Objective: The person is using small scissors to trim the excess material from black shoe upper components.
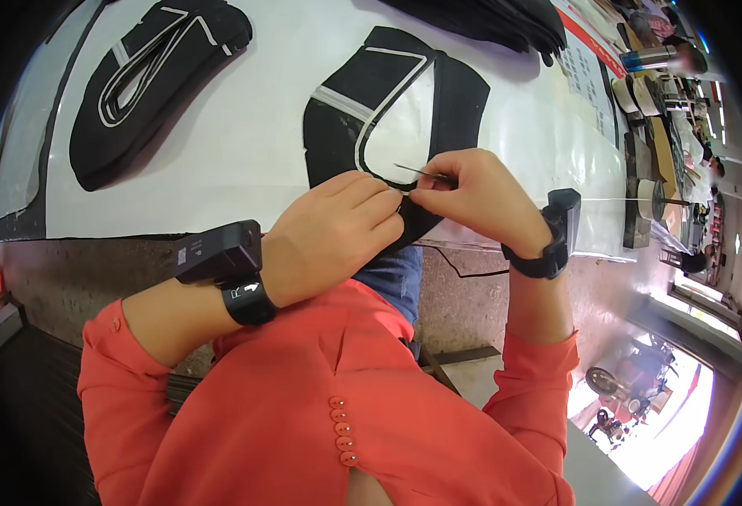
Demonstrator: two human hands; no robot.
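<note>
A black fabric piece (459, 101) lies on the white-covered table before me, with narrow white tape (385, 103) along its curved inner edge. My left hand (337, 228) is closed at the near end of this edge, fingertips pinching the fabric. Close beside it, my right hand (476, 194) grips a thin, pointed metal tool (426, 173) between thumb and fingers, its tip pointing left over the table. The right thumb meets the left fingertips at the fabric edge. What lies under the left palm is hidden.
A stack of similar black pieces (92, 143) with white-taped edges lies at the left. More black fabric (489, 25) is piled at the far side. At the right edge stands a spool (651, 201), with a white strip running from it toward my right wrist.
</note>
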